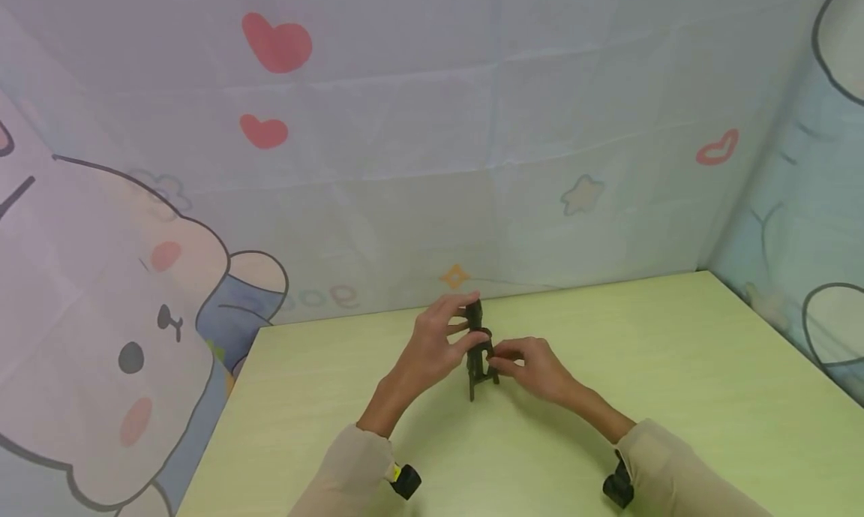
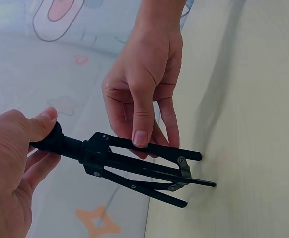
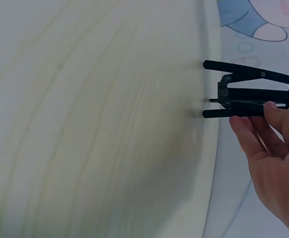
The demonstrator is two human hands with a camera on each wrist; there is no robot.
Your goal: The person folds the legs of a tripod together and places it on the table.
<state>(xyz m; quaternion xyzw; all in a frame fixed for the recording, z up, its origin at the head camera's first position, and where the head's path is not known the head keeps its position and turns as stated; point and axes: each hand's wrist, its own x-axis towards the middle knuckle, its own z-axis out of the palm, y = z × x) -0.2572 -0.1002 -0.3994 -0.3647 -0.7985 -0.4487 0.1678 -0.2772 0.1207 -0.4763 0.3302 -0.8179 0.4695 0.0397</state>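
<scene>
A small black tripod (image 1: 476, 361) stands roughly upright near the back of the table, its legs partly spread. Hinged braces join the legs to the centre post, as the left wrist view shows on the tripod (image 2: 134, 166). My left hand (image 1: 432, 346) grips its top knob between thumb and fingers. From the other side, my right hand (image 1: 538, 371) pinches one leg; in the left wrist view the right hand (image 2: 147, 79) has its thumb on that leg. The leg tips are close to the tabletop; I cannot tell whether all of them touch it.
The pale yellow-green table (image 1: 675, 367) ends at a printed cloth backdrop (image 1: 418, 112) just behind the tripod. More cloth hangs at both sides. A black wrist camera (image 1: 406, 482) is worn at the left sleeve, another black camera (image 1: 618, 487) at the right.
</scene>
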